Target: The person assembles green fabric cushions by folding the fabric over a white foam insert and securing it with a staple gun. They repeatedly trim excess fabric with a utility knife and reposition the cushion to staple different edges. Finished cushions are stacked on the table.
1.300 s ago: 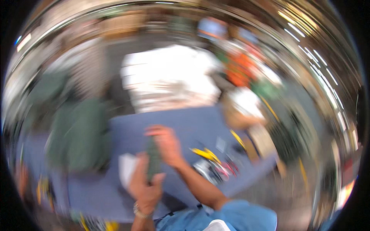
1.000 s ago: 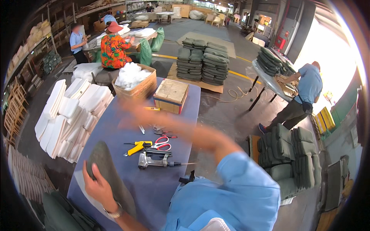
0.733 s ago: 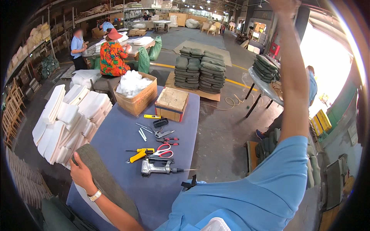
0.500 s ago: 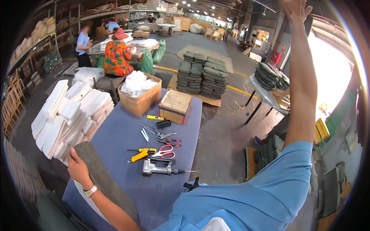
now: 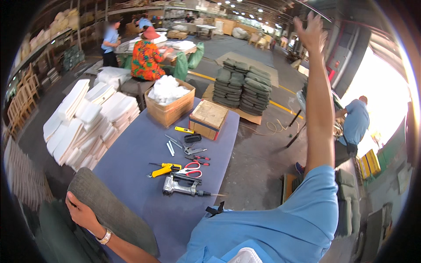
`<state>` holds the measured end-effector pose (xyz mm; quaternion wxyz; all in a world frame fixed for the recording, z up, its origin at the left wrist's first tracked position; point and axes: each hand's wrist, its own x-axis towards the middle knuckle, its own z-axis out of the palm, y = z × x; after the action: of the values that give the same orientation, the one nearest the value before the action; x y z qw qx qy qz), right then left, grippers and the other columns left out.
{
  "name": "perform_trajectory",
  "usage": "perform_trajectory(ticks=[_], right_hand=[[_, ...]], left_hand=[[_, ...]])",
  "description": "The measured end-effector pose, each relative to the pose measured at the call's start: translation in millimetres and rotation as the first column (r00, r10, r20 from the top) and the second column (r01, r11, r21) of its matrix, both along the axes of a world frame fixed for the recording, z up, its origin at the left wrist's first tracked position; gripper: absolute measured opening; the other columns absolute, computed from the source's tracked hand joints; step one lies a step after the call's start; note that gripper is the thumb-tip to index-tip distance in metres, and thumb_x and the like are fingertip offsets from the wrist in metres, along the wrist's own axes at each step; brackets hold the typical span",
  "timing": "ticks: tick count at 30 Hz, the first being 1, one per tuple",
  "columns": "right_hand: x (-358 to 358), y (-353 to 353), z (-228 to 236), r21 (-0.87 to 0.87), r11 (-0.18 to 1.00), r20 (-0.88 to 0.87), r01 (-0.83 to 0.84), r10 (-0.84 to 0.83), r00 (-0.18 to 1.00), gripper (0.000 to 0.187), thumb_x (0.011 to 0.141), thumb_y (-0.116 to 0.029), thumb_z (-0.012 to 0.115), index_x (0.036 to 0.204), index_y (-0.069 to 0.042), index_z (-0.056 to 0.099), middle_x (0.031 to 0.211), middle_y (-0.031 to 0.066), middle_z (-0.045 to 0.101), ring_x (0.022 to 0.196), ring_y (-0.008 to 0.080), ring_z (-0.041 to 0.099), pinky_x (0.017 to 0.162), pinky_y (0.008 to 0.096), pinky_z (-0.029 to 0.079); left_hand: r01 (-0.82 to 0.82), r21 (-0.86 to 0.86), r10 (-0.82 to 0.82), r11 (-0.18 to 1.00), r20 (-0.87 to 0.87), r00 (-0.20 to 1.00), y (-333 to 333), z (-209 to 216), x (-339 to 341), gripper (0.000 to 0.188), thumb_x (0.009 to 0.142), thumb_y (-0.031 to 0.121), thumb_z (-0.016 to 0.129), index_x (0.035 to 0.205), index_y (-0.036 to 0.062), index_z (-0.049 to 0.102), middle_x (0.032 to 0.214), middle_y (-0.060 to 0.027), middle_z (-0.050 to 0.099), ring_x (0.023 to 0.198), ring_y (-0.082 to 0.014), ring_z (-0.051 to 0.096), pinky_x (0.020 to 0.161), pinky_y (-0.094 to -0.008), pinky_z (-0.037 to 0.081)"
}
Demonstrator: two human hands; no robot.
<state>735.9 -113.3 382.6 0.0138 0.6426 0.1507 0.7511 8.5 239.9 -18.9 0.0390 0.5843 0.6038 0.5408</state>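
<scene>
The left hand gripped the grey upholstered pad at the near-left edge of the blue tabletop, fingers wrapped over its rim as before. Beyond it lay the staple gun and scissors, untouched. The right hand, raised high with fingers spread and empty, had dipped slightly since half a second earlier.

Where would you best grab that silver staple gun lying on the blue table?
Probably by the handle of the staple gun, coming from above on the person's side. It lies flat on the table with its thin nose pointing right, so the thick left body offers the safest grip, clear of the red scissors beyond it.
</scene>
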Motion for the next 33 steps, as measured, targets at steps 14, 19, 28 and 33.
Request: perform_trajectory(ticks=[14, 19, 28, 33], right_hand=[[-442.3, 214.4, -495.7, 0.860, -0.181, -0.506, -0.478, -0.181, -0.843, 0.045, 0.109, -0.023, 0.053, 0.147, 0.001, 0.052, 0.140, 0.0176, 0.060, 0.126, 0.0233, 0.058, 0.108, 0.0366, 0.044], [-548.7, 206.1, -474.7, 0.983, -0.172, -0.142, -0.062, -0.505, -0.851, 0.057, 0.113, -0.036, 0.041, 0.153, 0.004, 0.040, 0.155, 0.0196, 0.043, 0.143, 0.0295, 0.044, 0.116, 0.0395, 0.036], [-522.2, 233.1, -632.3, 0.981, -0.098, -0.184, -0.170, -0.755, -0.629, 0.060, 0.110, -0.044, 0.044, 0.147, 0.003, 0.046, 0.140, 0.0166, 0.055, 0.128, 0.0264, 0.055, 0.106, 0.0402, 0.046], [-479.9, 216.2, -627.0, 0.956, -0.036, -0.227, -0.290, -0.718, -0.658, 0.059, 0.109, -0.043, 0.045, 0.147, 0.003, 0.046, 0.140, 0.0167, 0.056, 0.128, 0.0264, 0.055, 0.106, 0.0403, 0.047]], left_hand=[[-0.118, 0.064, 0.120, 0.991, -0.031, 0.992, -267.3, 44.1, 30.7, 0.052, 0.097, 0.042, 0.069, 0.131, 0.0029, 0.063, 0.103, -0.0219, 0.073, 0.090, -0.0374, 0.073, 0.078, -0.0428, 0.058], [-0.222, 0.047, 0.221, 0.974, 0.020, 0.975, -348.6, 36.4, 50.1, 0.060, 0.098, 0.044, 0.067, 0.136, -0.0010, 0.059, 0.115, -0.0216, 0.072, 0.099, -0.0364, 0.073, 0.086, -0.0413, 0.059], [-0.079, 0.170, 0.099, 0.982, -0.117, 0.988, -369.9, 14.3, 65.8, 0.074, 0.093, 0.050, 0.071, 0.143, -0.0014, 0.055, 0.133, -0.0197, 0.067, 0.112, -0.0347, 0.070, 0.094, -0.0414, 0.057], [0.268, -0.203, -0.269, 0.942, 0.025, 0.963, -369.3, -85.6, 95.3, 0.100, 0.086, 0.061, 0.073, 0.162, 0.0119, 0.031, 0.164, -0.0155, 0.038, 0.146, -0.0349, 0.042, 0.119, -0.0506, 0.035]])
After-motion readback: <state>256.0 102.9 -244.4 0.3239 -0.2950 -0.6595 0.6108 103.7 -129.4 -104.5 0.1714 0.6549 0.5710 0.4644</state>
